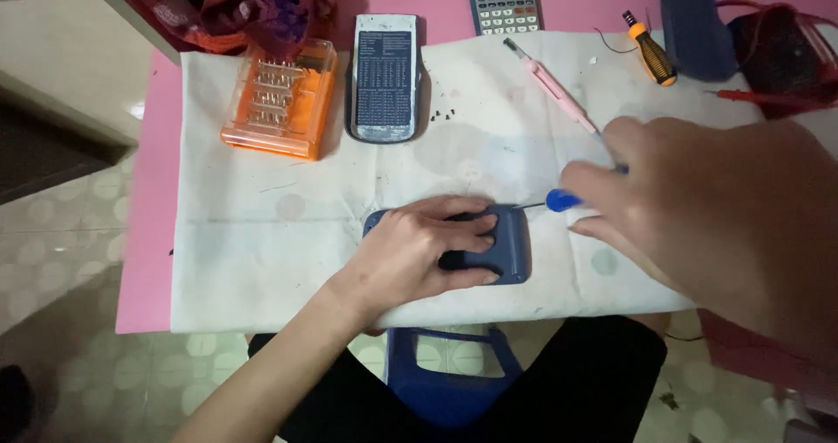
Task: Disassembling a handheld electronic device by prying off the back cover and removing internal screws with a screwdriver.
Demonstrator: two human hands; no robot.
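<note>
White cloth [262, 242] covers the pink table [144, 233]. Right hand [690, 207] closed around a blue-handled screwdriver [561, 200], tip at the blue case [515, 242] edge. Left hand [428, 247] flat, fingers spread, pressing the case down at the cloth's middle front. Orange bit box [281, 98], opened calculator [384, 76] behind; tiny dark specks [443, 114], probably screws.

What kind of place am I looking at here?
Probably a home repair spot for small electronics: a low pink table covered by a stained white cloth, an orange plastic case of screwdriver bits, and an opened grey calculator with loose black screws beside it.
</note>
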